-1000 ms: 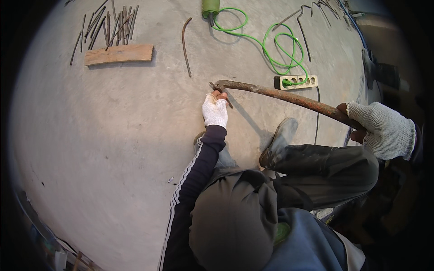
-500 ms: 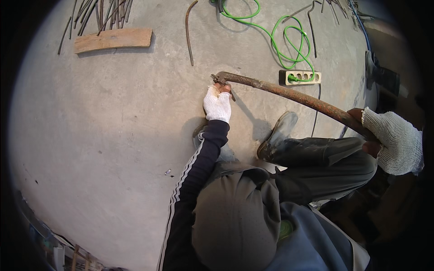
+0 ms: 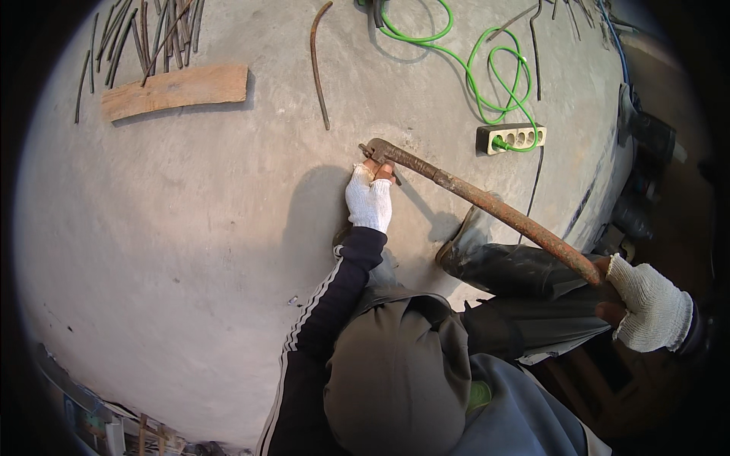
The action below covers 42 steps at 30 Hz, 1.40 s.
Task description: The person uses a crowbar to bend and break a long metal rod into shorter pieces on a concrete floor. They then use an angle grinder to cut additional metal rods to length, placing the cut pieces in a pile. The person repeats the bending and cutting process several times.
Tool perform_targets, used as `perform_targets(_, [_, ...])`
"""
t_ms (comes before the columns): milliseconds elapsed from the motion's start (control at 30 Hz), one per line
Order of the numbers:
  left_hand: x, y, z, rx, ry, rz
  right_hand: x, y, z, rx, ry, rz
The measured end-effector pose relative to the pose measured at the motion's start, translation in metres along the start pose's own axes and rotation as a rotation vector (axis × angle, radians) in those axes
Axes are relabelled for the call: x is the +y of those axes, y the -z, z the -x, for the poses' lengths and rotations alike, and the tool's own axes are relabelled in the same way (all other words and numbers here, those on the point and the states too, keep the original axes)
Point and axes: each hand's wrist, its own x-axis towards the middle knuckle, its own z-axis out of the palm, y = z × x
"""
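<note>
Over grey concrete, the outstretched left hand pinches a rod; the right hand curls around a bar.

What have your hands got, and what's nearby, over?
Right hand gripping long rusty metal bar. Left hand at its bent head, holding thin dark metal rod. Nearby: white rectangular power strip, beyond the bar.

The grey floor carries a wooden board at upper left, with loose rods bunched along its far edge. A curved rod lies alone right of these. Farther right, a looped green cable runs into a power strip, with a bent rod nearby.
</note>
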Motion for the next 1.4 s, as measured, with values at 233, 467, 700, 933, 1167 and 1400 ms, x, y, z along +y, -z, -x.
perform_targets(233, [-0.002, -0.004, 0.008, 0.033, -0.027, 0.068, 0.004, -0.023, 0.003, 0.025, -0.023, -0.027])
perform_targets(467, [0.004, 0.002, 0.005, -0.003, 0.037, 0.000, 0.009, -0.034, 0.004, 0.019, -0.060, -0.036])
perform_targets(700, [0.093, 0.011, 0.044, -0.018, -0.316, -0.503, -0.004, -0.023, 0.002, -0.051, -0.088, 0.016])
perform_targets(933, [0.125, -0.069, 0.028, -0.868, -1.015, -0.786, -0.003, -0.025, 0.000, 0.007, 0.026, 0.007])
perform_targets(1167, [0.108, -0.091, 0.018, -0.684, -1.188, -0.734, 0.021, -0.021, -0.007, -0.061, -0.001, -0.021])
perform_targets(1400, [0.107, -0.091, 0.014, -0.801, -1.197, -0.687, 0.040, -0.045, -0.015, -0.098, 0.080, -0.129])
